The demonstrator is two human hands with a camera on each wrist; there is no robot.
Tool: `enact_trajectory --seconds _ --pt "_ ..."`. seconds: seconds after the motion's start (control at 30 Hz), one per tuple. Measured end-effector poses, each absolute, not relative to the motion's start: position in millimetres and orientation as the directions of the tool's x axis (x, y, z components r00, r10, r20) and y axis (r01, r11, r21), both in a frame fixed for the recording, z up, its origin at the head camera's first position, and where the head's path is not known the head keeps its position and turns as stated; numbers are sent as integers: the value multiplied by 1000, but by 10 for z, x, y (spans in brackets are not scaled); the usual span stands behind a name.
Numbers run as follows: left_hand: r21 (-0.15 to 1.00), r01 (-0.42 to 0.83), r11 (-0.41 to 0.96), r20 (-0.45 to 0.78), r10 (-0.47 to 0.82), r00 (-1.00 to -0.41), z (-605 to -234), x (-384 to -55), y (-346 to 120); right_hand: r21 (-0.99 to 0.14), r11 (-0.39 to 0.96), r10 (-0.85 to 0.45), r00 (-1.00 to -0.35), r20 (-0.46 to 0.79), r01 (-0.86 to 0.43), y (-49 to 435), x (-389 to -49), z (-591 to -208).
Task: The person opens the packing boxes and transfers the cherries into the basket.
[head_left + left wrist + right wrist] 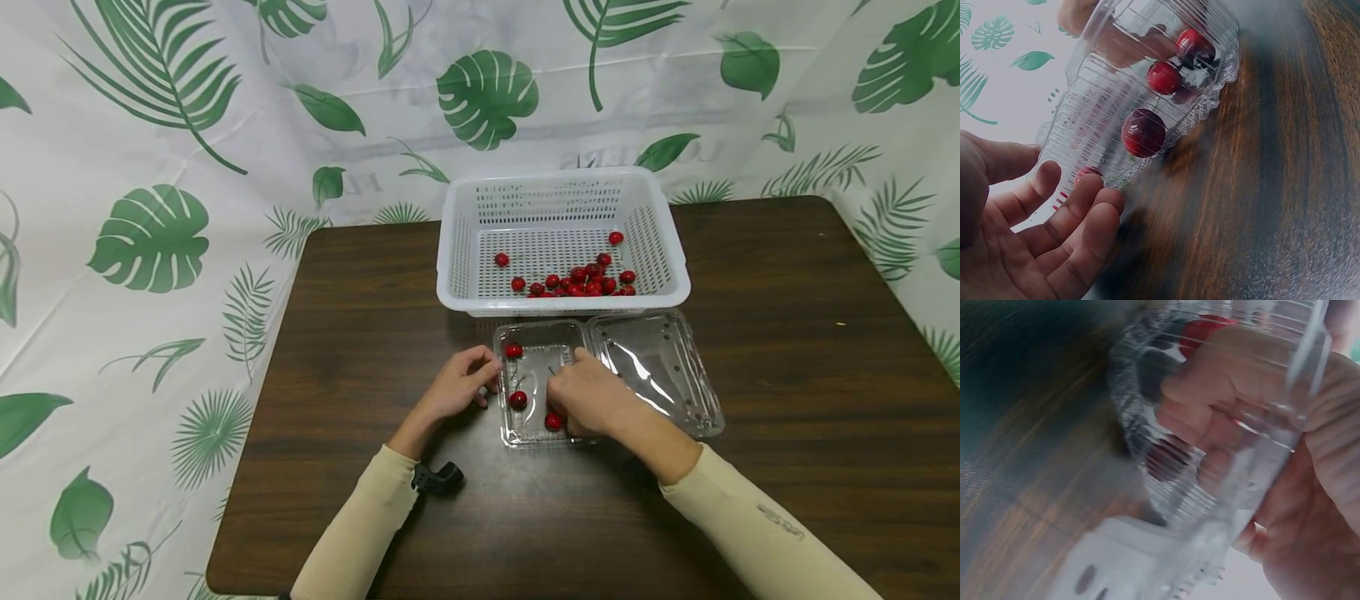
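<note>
A clear plastic clamshell box [536,442] lies on the table with its lid folded open to the right. Several cherries are inside; one cherry [513,350] is at the back left, another cherry [517,400] at middle left. My left hand [467,385] rests against the box's left wall, thumb by the rim and fingers loosely bent, as the left wrist view shows. Reaching into the box, my right hand [588,396] has curled fingers [1197,381] that pinch a cherry [1194,42], mostly hidden from above. A further cherry [552,421] lies just below this hand.
Behind the box stands a white perforated basket [562,307] with many cherries gathered at its near right. The clear lid [660,375] lies to the right, partly under my right forearm. Leaf-patterned cloth [270,125] hangs behind the dark wooden table [360,292].
</note>
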State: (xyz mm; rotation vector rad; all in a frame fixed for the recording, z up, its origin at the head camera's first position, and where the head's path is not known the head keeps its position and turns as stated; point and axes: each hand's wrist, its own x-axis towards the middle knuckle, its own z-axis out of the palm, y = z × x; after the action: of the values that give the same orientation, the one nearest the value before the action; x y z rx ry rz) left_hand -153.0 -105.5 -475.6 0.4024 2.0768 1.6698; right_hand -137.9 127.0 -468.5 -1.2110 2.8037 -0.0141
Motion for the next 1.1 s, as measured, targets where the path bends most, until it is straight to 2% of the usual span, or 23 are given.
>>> enact_trajectory --seconds 0.37,0.47,0.6,0.83,1.1 --pt "968 -45 249 -163 480 -862 -4732 -1528 -1054 -159 716 -696 -711 -97 -680 1330 -1409 -4547" --pt "967 -45 252 -165 479 -862 -4735 -1534 -1053 -172 706 -707 -698 -114 -687 1328 -1396 -4514" --pt "968 -47 248 -166 484 -859 -4741 -1539 -1052 -156 669 -743 -659 -120 -726 1299 -1367 -4562" --pt "969 -39 242 -157 489 -858 -4737 -1538 -1045 -101 623 -780 -626 -3 -776 1279 -1346 -4719" --pt "970 -40 241 -156 484 -861 -4741 -1529 -1046 -67 628 -775 -631 34 -775 1264 -1357 -4764"
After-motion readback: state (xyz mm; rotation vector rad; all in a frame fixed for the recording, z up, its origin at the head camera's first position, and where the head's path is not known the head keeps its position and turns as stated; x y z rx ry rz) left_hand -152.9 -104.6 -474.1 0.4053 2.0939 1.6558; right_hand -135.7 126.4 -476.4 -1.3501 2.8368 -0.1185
